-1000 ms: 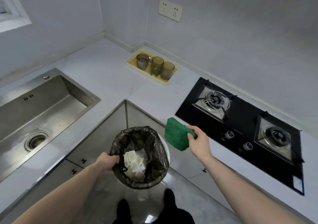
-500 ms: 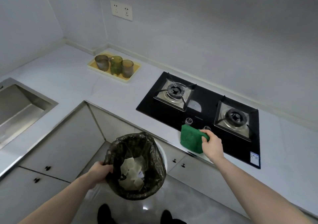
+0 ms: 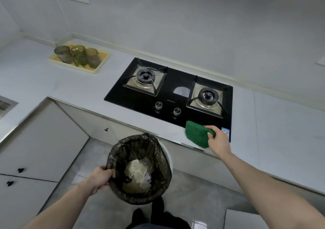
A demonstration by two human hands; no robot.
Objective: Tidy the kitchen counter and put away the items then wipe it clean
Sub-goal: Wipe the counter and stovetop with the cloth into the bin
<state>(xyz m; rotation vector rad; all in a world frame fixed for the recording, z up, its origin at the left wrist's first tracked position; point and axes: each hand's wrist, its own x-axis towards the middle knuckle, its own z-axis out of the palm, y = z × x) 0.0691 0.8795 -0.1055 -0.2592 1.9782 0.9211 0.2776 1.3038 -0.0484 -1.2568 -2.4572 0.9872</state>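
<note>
Counter [image 3: 52,87] surface, left to right: at 9 o'clock a sink [image 3: 5,105] corner is cut off by the frame edge. At 10 o'clock a yellow tray [image 3: 98,66] holds three blurred tumblers [image 3: 77,56]. My left hand [image 3: 101,177] grips the rim of the lined bin [image 3: 140,169] at 6 o'clock; its crumpled contents are hard to identify. My right hand [image 3: 219,140] grasps the green cloth [image 3: 197,133] at 3 o'clock, flat on the counter edge touching the hob [image 3: 175,91]; its long axis runs toward 4 o'clock, its far end hidden under my fingers.
</note>
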